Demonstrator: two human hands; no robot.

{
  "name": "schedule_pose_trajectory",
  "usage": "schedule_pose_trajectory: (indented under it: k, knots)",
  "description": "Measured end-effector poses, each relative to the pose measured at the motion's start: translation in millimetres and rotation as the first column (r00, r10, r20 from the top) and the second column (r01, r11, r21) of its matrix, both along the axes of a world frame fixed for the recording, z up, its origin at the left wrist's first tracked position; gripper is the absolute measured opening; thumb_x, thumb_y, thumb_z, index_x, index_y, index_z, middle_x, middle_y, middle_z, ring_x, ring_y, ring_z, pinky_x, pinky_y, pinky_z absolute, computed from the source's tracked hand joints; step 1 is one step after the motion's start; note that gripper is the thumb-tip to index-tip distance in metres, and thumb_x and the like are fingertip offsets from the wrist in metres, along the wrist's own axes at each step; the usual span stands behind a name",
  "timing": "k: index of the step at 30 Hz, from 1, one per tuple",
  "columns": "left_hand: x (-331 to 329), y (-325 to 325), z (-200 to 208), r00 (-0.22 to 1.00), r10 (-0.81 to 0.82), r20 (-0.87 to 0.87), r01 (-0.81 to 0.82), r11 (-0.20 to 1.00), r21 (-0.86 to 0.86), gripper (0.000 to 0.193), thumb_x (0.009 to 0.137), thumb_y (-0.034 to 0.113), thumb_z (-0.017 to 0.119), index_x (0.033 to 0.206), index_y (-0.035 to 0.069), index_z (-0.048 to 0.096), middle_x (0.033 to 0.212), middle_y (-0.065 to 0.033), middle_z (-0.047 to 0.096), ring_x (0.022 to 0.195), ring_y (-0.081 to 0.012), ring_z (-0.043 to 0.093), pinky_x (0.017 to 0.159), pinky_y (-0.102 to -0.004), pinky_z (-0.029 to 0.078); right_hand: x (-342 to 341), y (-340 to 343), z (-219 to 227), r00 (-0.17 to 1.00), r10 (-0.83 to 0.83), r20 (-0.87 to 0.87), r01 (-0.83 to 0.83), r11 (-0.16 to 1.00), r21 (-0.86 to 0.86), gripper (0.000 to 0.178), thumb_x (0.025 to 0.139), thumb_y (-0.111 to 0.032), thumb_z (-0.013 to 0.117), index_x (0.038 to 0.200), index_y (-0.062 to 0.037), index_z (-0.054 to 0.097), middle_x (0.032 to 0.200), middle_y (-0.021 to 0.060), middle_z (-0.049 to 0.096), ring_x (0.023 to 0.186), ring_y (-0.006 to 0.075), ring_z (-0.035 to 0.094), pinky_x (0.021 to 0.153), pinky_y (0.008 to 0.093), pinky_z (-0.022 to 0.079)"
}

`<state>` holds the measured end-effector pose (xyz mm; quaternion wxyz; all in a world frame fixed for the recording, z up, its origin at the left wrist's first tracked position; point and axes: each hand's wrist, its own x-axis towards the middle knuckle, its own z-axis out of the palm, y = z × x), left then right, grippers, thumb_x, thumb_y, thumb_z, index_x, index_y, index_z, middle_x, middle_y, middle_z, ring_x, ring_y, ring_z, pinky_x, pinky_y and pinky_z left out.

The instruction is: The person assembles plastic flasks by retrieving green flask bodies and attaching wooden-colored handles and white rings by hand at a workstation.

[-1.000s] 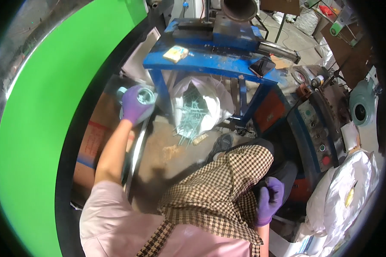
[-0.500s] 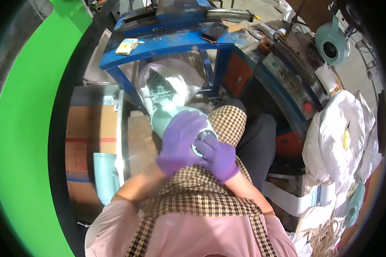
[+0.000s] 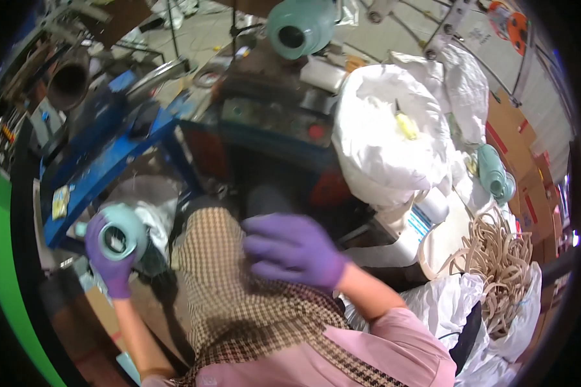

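My left hand (image 3: pixel 107 261), in a purple glove, is wrapped round a pale green tubular plastic fitting (image 3: pixel 129 224). Its round open end, with a dark inside, faces up, and a short stub points left. My right hand (image 3: pixel 297 250), gloved alike, hangs above my checked apron with fingers stretched and a little blurred. Nothing shows in it, though its palm is hidden. Behind the held fitting, a white plastic bag (image 3: pixel 158 222) lies beneath the blue metal bench (image 3: pixel 97 177).
To the right of the dark control panel (image 3: pixel 271 116) stands a big white sack (image 3: pixel 387 174) with a small yellow object in it. Another green fitting (image 3: pixel 492 169) lies beyond, near cardboard boxes (image 3: pixel 523 187). Beige strips (image 3: pixel 497 258) are heaped at right. A green fitting (image 3: pixel 297 29) sits at the top.
My view has swung to the right. The hands, earlier together on the fitting over my lap, are now apart: the left carries it to the left, the right has let go and opened.
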<state>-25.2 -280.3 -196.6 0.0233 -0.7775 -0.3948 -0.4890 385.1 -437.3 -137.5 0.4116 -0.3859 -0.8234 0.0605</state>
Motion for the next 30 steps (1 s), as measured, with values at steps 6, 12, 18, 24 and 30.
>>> schedule_pose_trajectory:
  k: [6, 12, 18, 24, 30]
  knots:
    - [-50, 1, -18, 0.977, 0.209, -0.04, -0.207, 0.977, 0.051, 0.072, 0.075, 0.012, 0.087, 0.141, 0.0, 0.061, 0.15, -0.0203, 0.06, 0.139, -0.0403, 0.056, 0.119, -0.0492, 0.042, 208, -13, 71, 0.641, -0.765, 0.06, 0.723, 0.628, 0.289, 0.018, 0.088, -0.01, 0.082, 0.106, -0.0075, 0.079, 0.108, 0.0116, 0.076, 0.101, 0.0312, 0.074, 0.089, 0.0388, 0.059]
    - [-31, -36, -8, 0.982, 0.184, 0.032, -0.187, 0.979, 0.087, 0.072, 0.077, 0.018, 0.085, 0.141, -0.002, 0.059, 0.152, -0.0218, 0.059, 0.139, -0.0405, 0.057, 0.119, -0.0493, 0.042, 356, 72, 66, 0.226, -0.838, 0.496, 0.935, 0.329, 0.13, 0.032, 0.088, -0.031, 0.085, 0.112, -0.0107, 0.08, 0.114, 0.0167, 0.07, 0.113, 0.0357, 0.067, 0.1, 0.0449, 0.053]
    - [-11, -80, -2, 0.99, 0.138, 0.0, -0.138, 0.99, 0.015, 0.074, 0.077, 0.027, 0.085, 0.139, -0.002, 0.058, 0.149, -0.0218, 0.059, 0.14, -0.0421, 0.055, 0.12, -0.0517, 0.041, 409, 96, 41, 0.248, -0.85, 0.465, 0.968, 0.193, -0.163, 0.027, 0.082, -0.036, 0.083, 0.1, -0.0162, 0.086, 0.122, 0.0169, 0.076, 0.109, 0.0371, 0.074, 0.1, 0.0421, 0.056]
    - [11, -106, -7, 0.998, 0.063, -0.022, -0.065, 0.99, -0.124, 0.078, 0.066, 0.03, 0.096, 0.13, 0.0, 0.063, 0.144, -0.0202, 0.062, 0.136, -0.0435, 0.057, 0.119, -0.0545, 0.041, 318, 44, 79, 0.512, -0.805, -0.301, 0.697, 0.594, -0.401, 0.036, 0.1, -0.012, 0.066, 0.136, -0.0039, 0.064, 0.104, 0.0073, 0.074, 0.088, 0.0154, 0.069, 0.08, 0.0316, 0.056]
    - [40, -108, -5, 0.996, -0.076, -0.051, 0.067, 0.985, -0.16, 0.077, 0.067, 0.032, 0.098, 0.129, -0.001, 0.065, 0.14, -0.0211, 0.065, 0.132, -0.0425, 0.061, 0.118, -0.0523, 0.044, 109, 2, 15, 0.507, -0.674, -0.537, 0.185, 0.694, -0.696, 0.039, 0.103, -0.009, 0.067, 0.142, -0.0037, 0.063, 0.113, 0.0073, 0.074, 0.099, 0.0162, 0.07, 0.084, 0.0286, 0.056]
